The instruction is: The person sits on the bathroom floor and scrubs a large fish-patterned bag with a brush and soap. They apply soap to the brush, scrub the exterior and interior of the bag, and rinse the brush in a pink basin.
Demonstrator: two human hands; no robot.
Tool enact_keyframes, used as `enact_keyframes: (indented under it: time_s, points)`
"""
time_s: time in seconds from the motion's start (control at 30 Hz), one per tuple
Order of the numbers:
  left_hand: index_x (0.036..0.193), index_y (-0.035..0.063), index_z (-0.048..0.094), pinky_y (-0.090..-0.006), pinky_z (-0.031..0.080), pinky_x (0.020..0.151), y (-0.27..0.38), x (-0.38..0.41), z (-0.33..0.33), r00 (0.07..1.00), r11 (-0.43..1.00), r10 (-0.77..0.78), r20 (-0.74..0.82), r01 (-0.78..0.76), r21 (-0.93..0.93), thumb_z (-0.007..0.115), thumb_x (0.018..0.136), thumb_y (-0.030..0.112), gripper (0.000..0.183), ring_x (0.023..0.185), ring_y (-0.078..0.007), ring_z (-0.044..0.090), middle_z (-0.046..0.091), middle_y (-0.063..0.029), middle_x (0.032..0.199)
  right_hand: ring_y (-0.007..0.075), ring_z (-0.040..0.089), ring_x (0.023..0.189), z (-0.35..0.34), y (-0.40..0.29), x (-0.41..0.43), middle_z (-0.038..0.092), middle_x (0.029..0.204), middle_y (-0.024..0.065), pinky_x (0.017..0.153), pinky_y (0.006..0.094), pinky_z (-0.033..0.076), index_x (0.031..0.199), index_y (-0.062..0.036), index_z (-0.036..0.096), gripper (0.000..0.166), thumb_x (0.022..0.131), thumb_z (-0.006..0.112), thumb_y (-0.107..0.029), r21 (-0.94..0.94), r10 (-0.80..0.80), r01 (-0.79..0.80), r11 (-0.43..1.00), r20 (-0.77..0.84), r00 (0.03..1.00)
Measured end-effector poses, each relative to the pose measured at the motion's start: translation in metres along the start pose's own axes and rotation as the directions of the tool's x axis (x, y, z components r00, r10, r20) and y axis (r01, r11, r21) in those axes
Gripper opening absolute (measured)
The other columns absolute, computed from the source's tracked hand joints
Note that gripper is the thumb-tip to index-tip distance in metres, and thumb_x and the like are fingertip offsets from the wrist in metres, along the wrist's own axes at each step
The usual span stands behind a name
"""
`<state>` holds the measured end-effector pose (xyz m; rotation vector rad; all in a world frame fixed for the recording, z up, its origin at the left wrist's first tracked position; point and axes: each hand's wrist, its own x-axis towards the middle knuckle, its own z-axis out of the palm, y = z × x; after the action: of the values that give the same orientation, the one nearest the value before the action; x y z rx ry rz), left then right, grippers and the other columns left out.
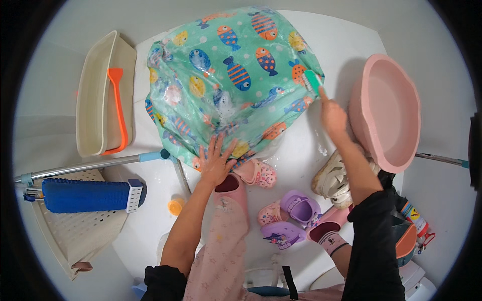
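Note:
A wet green plastic sheet (248,52) printed with colourful fish is spread over the white floor before me, bunched in folds on its left side. Soapy foam (224,107) lies in a hollow near its middle. My left hand (217,160) presses flat on the near edge of the sheet, fingers spread. In my right hand (333,116), slightly blurred, is a green scrubbing brush (312,82) with white bristles. Those bristles rest against the sheet's right edge, beside an orange fish.
A pink basin (393,113) leans at right, near white sneakers (335,180). Small purple clogs (301,207) and pink clogs (263,174) lie by my feet. Left are a cream tub (96,101) with an orange handle (120,113), a blue mop head (86,195) and a metal pole (90,164).

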<state>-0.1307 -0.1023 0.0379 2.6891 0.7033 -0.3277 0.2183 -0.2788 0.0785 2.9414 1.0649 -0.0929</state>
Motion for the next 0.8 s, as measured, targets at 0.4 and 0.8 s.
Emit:
enact_keyframes:
  time_s: [0.4, 0.8]
  points:
    - [0.147, 0.0376, 0.025, -0.0626, 0.009, 0.108, 0.001, 0.000, 0.006, 1.000, 0.999, 0.017, 0.016, -0.016, -0.034, 0.050, 0.092, 0.043, 0.060, 0.144, -0.0281, 0.008, 0.008, -0.0032, 0.157, 0.0320, 0.064, 0.065, -0.012, 0.015, 0.004, 0.063, 0.083, 0.0166, 0.053, 0.0442, 0.051, 0.142, -0.0259, 0.035, 0.056, 0.089, 0.047, -0.016, -0.031, -0.075, 0.078, 0.996, 0.098, 0.992]
    - [0.147, 0.0366, 0.025, -0.0639, 0.009, 0.108, 0.002, 0.004, 0.002, 0.999, 0.999, 0.038, 0.035, -0.038, -0.016, 0.048, 0.093, 0.042, 0.059, 0.144, -0.0300, 0.007, 0.006, -0.0037, 0.158, 0.0270, 0.064, 0.060, 0.047, -0.059, -0.068, 0.062, 0.080, 0.0123, 0.047, 0.0414, 0.050, 0.146, -0.0196, 0.028, 0.067, 0.083, 0.050, -0.009, 0.040, -0.414, 0.413, 0.910, 0.085, 0.906]
